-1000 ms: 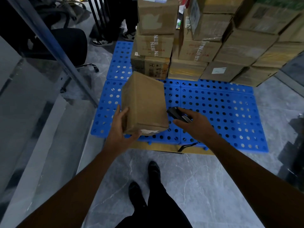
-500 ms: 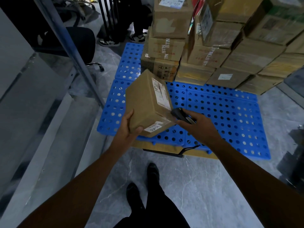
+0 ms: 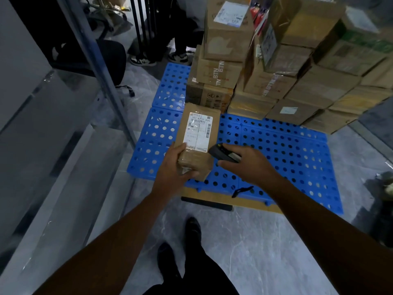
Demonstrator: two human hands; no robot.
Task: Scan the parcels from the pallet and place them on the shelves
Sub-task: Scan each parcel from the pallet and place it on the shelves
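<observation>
My left hand (image 3: 173,170) grips the near end of a brown cardboard parcel (image 3: 213,126) held above the blue perforated pallet (image 3: 287,158). The parcel's white shipping label (image 3: 198,132) with barcodes faces up toward me. My right hand (image 3: 248,165) holds a small black barcode scanner (image 3: 223,154), its front end pointing at the label's lower right corner, just right of the parcel. A black wrist strap (image 3: 241,190) hangs below that hand. Many stacked brown parcels (image 3: 265,60) fill the pallet's far right part.
A grey metal shelf unit (image 3: 53,135) with a slanted upright post (image 3: 102,71) stands on the left. A black office chair (image 3: 106,58) and another person's shoes (image 3: 159,58) are behind the pallet. Grey marble floor (image 3: 244,241) and my own shoes lie below.
My left hand has rolled the parcel so that its label now faces up. My right hand with the scanner has stayed close beside the parcel's right side.
</observation>
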